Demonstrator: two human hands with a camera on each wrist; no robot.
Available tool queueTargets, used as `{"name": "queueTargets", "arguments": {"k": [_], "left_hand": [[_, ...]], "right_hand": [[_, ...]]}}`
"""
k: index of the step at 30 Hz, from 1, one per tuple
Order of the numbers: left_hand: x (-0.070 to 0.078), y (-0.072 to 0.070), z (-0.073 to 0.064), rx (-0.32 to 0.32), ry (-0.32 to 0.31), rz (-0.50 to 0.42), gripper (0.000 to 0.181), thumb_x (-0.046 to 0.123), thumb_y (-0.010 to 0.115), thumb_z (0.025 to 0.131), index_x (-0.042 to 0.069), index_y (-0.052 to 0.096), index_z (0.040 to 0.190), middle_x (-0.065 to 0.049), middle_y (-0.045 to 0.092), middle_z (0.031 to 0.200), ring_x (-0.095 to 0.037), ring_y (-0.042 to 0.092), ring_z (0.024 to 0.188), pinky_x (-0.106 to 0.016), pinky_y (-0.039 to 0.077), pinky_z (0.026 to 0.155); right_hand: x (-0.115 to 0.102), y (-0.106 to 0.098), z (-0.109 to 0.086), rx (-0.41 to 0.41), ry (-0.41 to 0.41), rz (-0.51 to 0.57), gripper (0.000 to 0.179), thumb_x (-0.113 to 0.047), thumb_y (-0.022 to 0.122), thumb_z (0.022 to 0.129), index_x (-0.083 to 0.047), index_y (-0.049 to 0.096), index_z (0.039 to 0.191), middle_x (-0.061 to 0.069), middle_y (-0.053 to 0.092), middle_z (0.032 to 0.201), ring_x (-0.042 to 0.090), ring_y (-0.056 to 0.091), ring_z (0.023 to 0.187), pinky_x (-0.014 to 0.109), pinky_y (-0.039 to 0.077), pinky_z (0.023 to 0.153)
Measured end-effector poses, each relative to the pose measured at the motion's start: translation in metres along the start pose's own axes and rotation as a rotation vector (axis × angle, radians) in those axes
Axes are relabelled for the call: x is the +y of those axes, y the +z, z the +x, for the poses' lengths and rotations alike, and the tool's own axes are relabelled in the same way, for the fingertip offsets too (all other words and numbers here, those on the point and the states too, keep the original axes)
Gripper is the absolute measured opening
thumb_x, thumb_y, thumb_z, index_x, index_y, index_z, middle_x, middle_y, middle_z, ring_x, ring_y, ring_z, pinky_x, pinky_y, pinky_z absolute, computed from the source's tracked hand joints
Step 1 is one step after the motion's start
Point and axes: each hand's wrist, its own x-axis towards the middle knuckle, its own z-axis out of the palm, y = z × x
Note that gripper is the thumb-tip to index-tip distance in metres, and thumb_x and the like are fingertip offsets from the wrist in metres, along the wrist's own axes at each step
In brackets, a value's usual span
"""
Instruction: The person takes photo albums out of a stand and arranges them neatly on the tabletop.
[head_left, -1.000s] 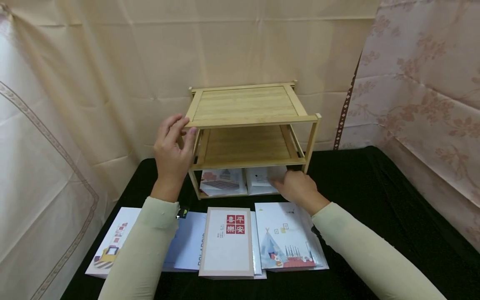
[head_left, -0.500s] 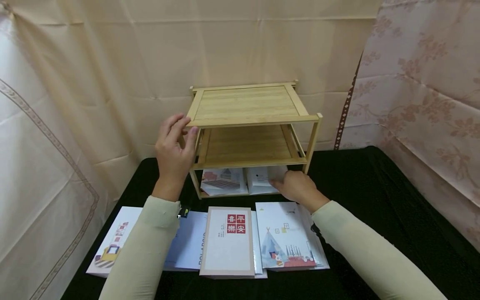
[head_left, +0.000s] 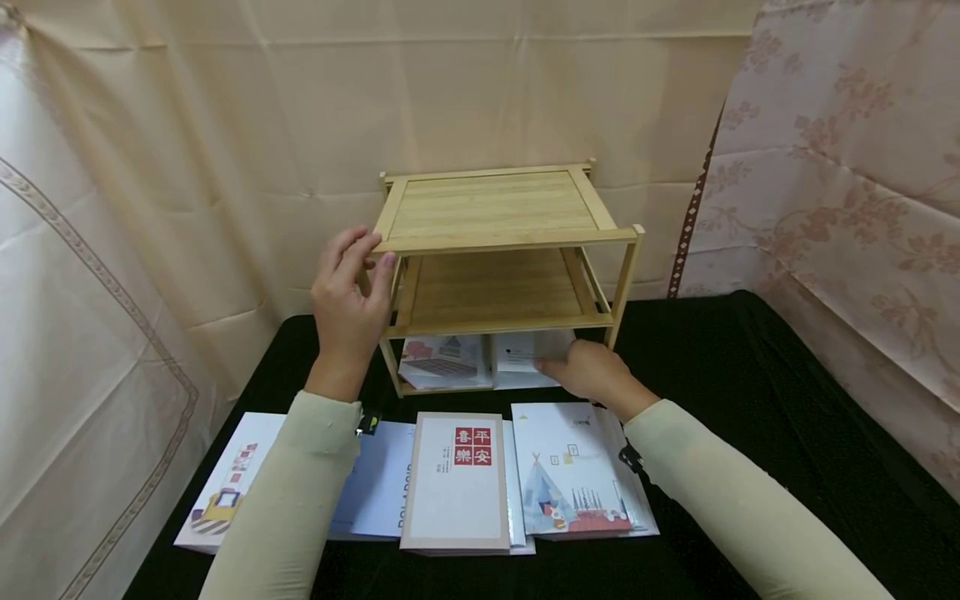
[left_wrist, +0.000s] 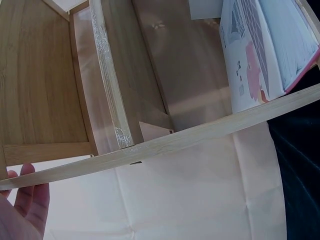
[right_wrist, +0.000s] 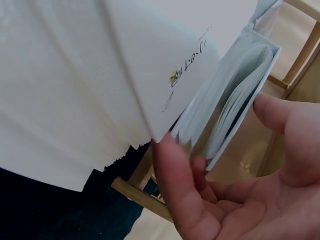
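A wooden tiered shelf stands at the back of the dark-covered table. My left hand grips its front left corner post, fingers behind the wood in the left wrist view. Low at the right, my right hand holds a white photo album in the bottom tier. The right wrist view shows the thumb against its cover and the fingers at its lower edge, with the sleeve pages bowed apart. Beside it in that tier rests another album with a pink and grey picture.
Several albums lie in a row before the shelf: one with a yellow vehicle, a blue one, one with red characters and one with a tent. Beige curtains hang close behind the shelf.
Very little differs. My right thumb lies slightly further left over the album in the bottom tier; my left hand stays at the shelf's corner.
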Motion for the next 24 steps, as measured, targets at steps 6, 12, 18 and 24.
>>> {"name": "queueTargets", "arguments": {"k": [6,12,18,24], "left_hand": [[0.0014,0.0,-0.0004,-0.004,0.006,-0.005,0.037,0.035,0.065,0.103,0.008,0.072,0.127,-0.005,0.061,0.141,-0.024,0.067,0.103,-0.042,0.058,0.091],[0.0015,0.0007,-0.0006,-0.002,0.005,-0.014,0.036,0.034,0.066,0.102,0.008,0.072,0.127,-0.006,0.061,0.14,-0.024,0.067,0.103,-0.042,0.058,0.09],[0.0003,0.0006,-0.0007,0.006,0.005,-0.022,0.036,0.034,0.066,0.102,0.008,0.072,0.126,-0.006,0.062,0.14,-0.024,0.068,0.101,-0.043,0.058,0.09],[-0.0002,0.0,-0.0004,0.015,0.008,-0.028,0.035,0.033,0.067,0.101,0.009,0.073,0.126,-0.005,0.062,0.14,-0.025,0.068,0.101,-0.043,0.058,0.09]], "right_hand": [[0.003,0.0002,0.0012,0.029,-0.04,0.066,0.078,-0.048,0.061,0.101,0.0,0.035,0.157,0.013,0.067,0.086,0.019,0.059,0.065,0.03,0.045,0.05],[0.0051,0.0007,-0.0004,0.074,-0.087,0.174,0.092,-0.042,0.065,0.099,-0.007,0.012,0.166,0.031,0.058,0.137,0.039,0.065,0.11,0.047,0.058,0.086],[0.0052,0.0061,-0.0038,0.084,-0.072,0.19,0.089,-0.043,0.064,0.1,-0.001,0.018,0.163,0.036,0.041,0.153,0.051,0.05,0.137,0.06,0.048,0.108],[0.0031,0.0063,-0.0083,0.127,-0.034,0.198,0.08,-0.042,0.069,0.098,0.001,0.037,0.156,0.032,0.052,0.147,0.044,0.06,0.127,0.055,0.056,0.099]]}}
